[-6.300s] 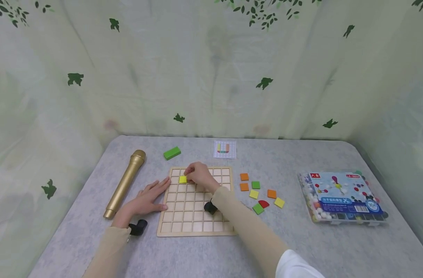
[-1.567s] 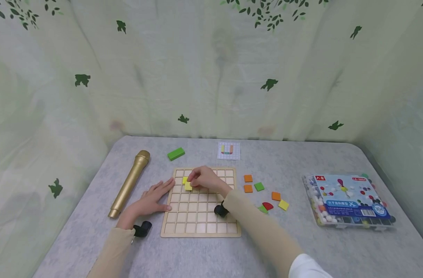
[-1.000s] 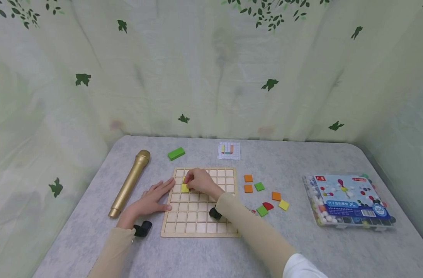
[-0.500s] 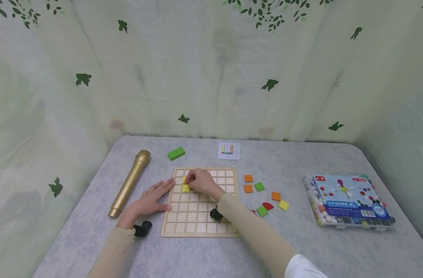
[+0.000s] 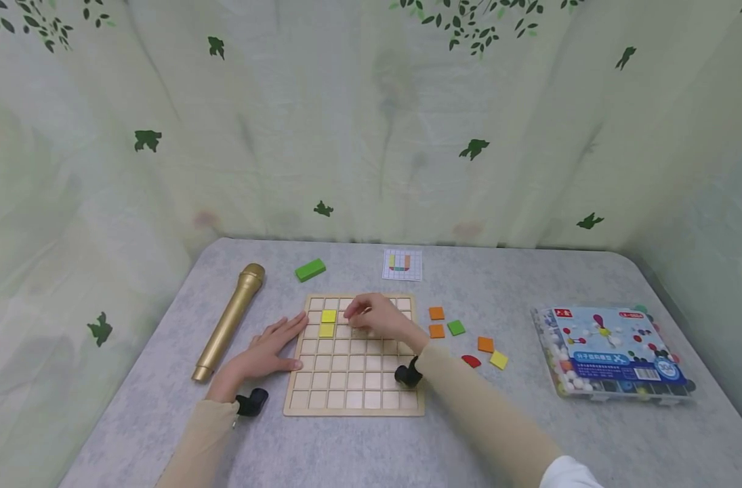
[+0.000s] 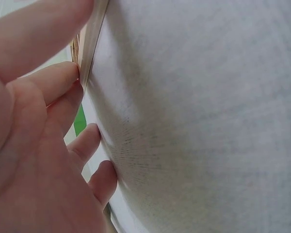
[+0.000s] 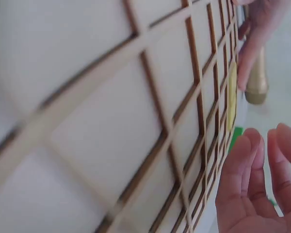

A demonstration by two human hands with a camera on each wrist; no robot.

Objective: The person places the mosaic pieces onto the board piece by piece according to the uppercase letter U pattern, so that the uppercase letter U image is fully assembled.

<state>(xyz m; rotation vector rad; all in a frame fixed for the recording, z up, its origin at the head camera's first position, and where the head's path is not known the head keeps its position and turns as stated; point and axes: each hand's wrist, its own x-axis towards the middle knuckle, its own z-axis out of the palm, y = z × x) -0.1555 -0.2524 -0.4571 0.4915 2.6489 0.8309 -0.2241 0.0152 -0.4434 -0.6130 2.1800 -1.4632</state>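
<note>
A wooden grid board (image 5: pixel 354 400) lies flat in front of me. Two yellow square tiles, an upper one (image 5: pixel 328 316) and a lower one (image 5: pixel 326 331), sit in neighbouring cells near its upper left. My left hand (image 5: pixel 265 351) is spread on the table, its fingertips at the board's left edge; the left wrist view shows fingers (image 6: pixel 65 77) against the board's rim (image 6: pixel 93 39). Over the upper middle of the board hovers my right hand (image 5: pixel 383 318), just right of the tiles. Its fingers are loosely bent, and the right wrist view shows nothing between fingers and thumb.
Right of the board lie orange tiles (image 5: pixel 436 313), a green tile (image 5: pixel 456 327), a red piece (image 5: pixel 471 361) and a yellow tile (image 5: pixel 499 360). A patterned card (image 5: pixel 402 273), green block (image 5: pixel 310 270), gold microphone (image 5: pixel 229 322) and clear box of beads (image 5: pixel 614 346) surround it.
The right hand brought a second yellow tile to the board, fitted it below the first, then released it and moved right. The left hand has stayed at the board's edge.
</note>
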